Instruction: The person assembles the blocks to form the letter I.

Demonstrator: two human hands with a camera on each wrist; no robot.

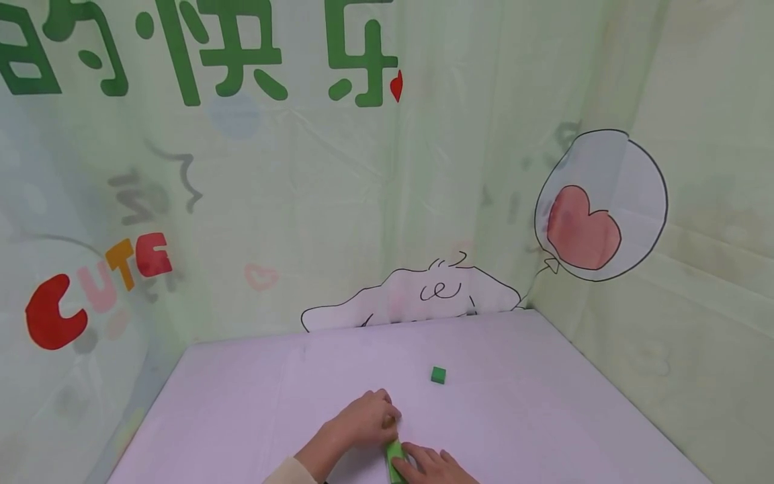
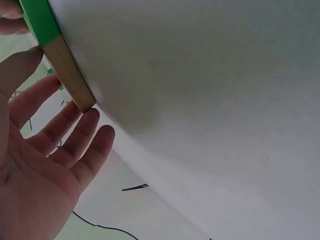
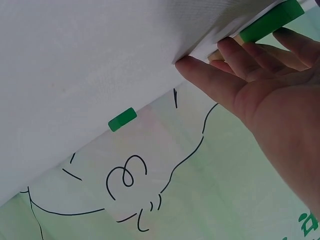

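Green block (image 1: 394, 451) under right hand (image 1: 437, 467), the nearer; left hand (image 1: 367, 420) touches wooden block (image 2: 69, 75) end to end with it. Pinch or light touch, either hand: can't tell. Shared long axis points toward worktop's (image 1: 242, 383) far edge. Green cube (image 1: 438, 375) beyond, rightward. Head view: wood mostly finger-hidden.

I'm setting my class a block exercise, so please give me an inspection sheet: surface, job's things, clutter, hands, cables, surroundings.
Surface: tabletop, pale purple in the head view.
Job's things: long green block and wooden block, end to end; small green block apart, farther back.
Clutter: nothing seen.
Hands: left hand pinches the wooden block; right hand holds the long green block.
Cables: nothing seen.
Surroundings: pale sheets with a balloon drawing and green writing.
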